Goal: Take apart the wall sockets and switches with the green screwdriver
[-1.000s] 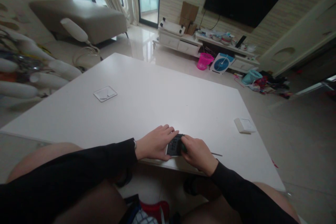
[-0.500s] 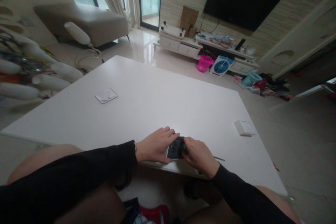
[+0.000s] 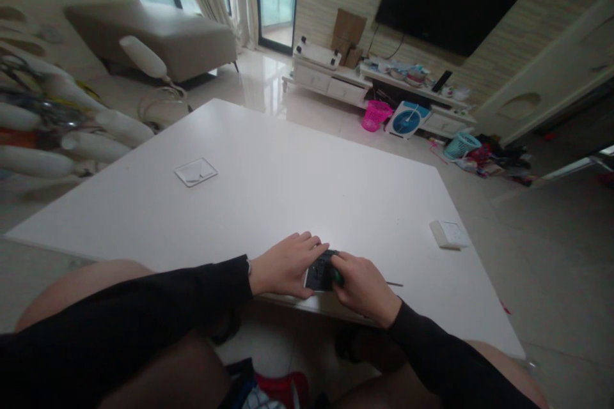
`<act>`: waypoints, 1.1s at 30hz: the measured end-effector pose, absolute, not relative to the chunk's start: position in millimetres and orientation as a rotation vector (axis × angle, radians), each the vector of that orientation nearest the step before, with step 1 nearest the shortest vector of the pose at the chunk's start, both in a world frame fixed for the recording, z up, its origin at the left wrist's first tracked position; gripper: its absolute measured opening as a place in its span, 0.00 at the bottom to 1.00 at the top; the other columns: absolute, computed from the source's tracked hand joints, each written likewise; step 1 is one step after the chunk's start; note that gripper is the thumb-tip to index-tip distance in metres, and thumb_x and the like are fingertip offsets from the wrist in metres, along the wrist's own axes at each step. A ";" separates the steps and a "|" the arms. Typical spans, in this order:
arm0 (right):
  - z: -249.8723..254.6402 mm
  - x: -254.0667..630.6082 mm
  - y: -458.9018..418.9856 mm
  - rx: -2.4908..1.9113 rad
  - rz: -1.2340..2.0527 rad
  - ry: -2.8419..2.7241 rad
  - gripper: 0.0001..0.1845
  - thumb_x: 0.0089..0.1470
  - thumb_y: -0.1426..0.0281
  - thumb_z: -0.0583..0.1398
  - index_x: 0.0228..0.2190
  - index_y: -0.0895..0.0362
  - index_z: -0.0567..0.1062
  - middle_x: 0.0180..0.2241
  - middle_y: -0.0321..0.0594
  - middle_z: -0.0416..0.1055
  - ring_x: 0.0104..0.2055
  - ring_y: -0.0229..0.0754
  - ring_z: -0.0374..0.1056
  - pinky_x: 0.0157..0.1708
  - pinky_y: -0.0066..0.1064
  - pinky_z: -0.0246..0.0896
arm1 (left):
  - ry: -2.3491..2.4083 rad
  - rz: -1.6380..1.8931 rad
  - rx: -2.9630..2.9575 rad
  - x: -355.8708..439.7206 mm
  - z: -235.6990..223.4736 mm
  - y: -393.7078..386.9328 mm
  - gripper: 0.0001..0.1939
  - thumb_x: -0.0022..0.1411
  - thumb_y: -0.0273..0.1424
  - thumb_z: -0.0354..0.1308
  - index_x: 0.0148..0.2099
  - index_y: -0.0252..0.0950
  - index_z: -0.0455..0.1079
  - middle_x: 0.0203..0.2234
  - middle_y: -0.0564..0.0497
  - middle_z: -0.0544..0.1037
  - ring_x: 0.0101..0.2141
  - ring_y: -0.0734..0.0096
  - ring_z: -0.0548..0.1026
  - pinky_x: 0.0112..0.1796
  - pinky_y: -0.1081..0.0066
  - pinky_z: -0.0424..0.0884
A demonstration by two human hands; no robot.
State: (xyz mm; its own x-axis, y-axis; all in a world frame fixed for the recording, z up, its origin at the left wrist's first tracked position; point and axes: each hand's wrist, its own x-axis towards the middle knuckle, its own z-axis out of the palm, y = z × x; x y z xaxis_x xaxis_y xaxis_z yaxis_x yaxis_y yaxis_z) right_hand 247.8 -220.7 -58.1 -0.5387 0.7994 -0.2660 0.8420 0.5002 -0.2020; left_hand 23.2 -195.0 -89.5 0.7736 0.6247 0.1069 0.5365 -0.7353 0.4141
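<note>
"Dark panel (image 3: pixel 318 273) is at the near edge of the tabletop (image 3: pixel 307 172), between the two hands. How are the black-sleeved arms (image 3: pixel 189 287) set?"

"They reach forward, converging from either side. The left hand (image 3: pixel 286 265) is palm down, its thumb along the panel's near edge and its fingers stretched to the far side, holding it."

"And the right hand (image 3: pixel 363 285)?"

"Its wrist angles inward, with the fingers curled tightly around a green tool (image 3: pixel 338 277). The green end shows over the panel's right part; whether they touch, I can't tell. A thin dark rod (image 3: pixel 394 284) pokes out on the hand's other side."

"Beyond that?"

"A white block (image 3: pixel 449 234) near the tabletop's right edge, then a thin square frame (image 3: pixel 196 172) on the left. Past the tabletop, a pink basket (image 3: pixel 376 115) stands beside a blue-and-white fan (image 3: pixel 407 119)."
</note>
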 end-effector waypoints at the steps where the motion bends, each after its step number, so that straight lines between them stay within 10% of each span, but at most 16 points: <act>1: -57.1 248.6 -220.4 1.437 -0.475 2.609 0.11 0.57 0.73 0.59 0.42 0.56 0.74 0.44 0.43 0.78 0.41 0.45 0.74 0.38 0.33 0.59 | 0.896 0.337 2.605 22.9 -89.8 -194.7 0.42 0.53 0.44 0.70 0.65 0.31 0.62 0.52 0.38 0.75 0.49 0.48 0.73 0.49 0.55 0.72; 14: -49.6 274.2 -202.8 1.664 -0.440 2.699 0.05 0.53 0.76 0.58 0.30 0.53 0.68 0.31 0.36 0.71 0.34 0.42 0.66 0.36 0.31 0.52 | 1.037 0.290 2.540 18.8 -98.0 -190.8 0.42 0.53 0.44 0.70 0.65 0.32 0.62 0.52 0.38 0.77 0.49 0.48 0.77 0.50 0.54 0.72; 33: -86.1 281.8 -174.0 1.614 -0.227 2.444 0.04 0.58 0.73 0.59 0.36 0.54 0.75 0.39 0.42 0.80 0.39 0.44 0.73 0.35 0.33 0.48 | 1.050 0.214 2.525 17.3 -96.8 -185.9 0.35 0.53 0.45 0.71 0.59 0.35 0.66 0.50 0.40 0.78 0.49 0.49 0.76 0.49 0.56 0.72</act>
